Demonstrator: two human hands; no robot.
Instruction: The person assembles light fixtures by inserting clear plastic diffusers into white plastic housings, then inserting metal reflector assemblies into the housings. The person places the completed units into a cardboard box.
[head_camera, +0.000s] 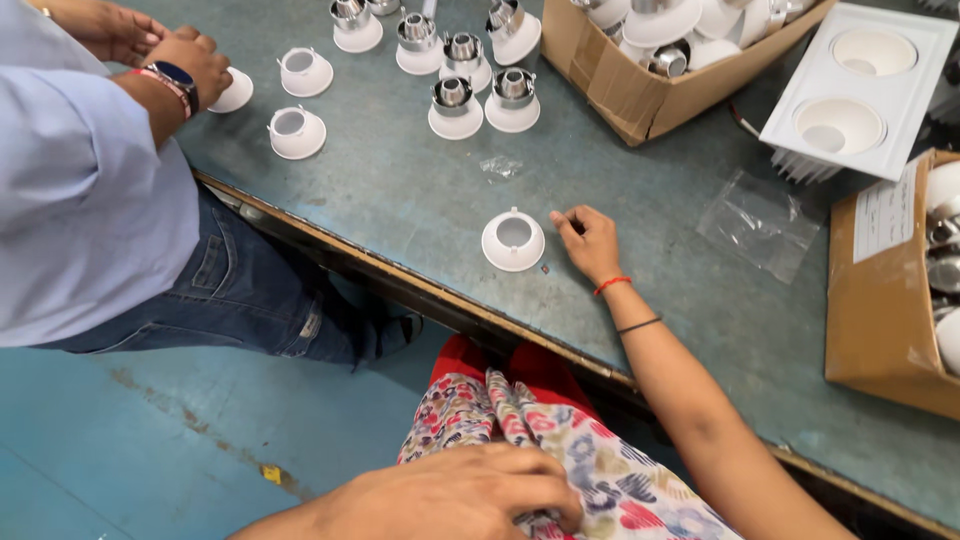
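Resting on the grey-green bench (400, 200), the person's right hand (588, 242) lies with fingers loosely curled and pinched together, just beside a white round lamp housing (513, 240) that sits open side up near the bench's front edge. Whether something tiny is pinched in the fingertips cannot be told. The hand is close to the housing but apart from it, not gripping it. A very small dark speck (545, 268) lies on the bench between hand and housing. The left hand (455, 497) lies flat, fingers spread, on the patterned fabric (590, 470) over the person's lap, holding nothing.

Judging from this, the step in hand looks like work on that single housing, at the point just short of grasping it. A next move would call for the right hand to open and shift a little to the left to close on the rim, and probably for the left hand to come up from the lap to steady it.

Further back stand more white housings (297, 132), some fitted with metal inserts (453, 107). A co-worker's hands (180, 60) touch one at the far left. Cardboard boxes (640, 90) of parts, a white twin-socket panel (860, 85) and an empty clear plastic bag (760, 222) lie to the right.
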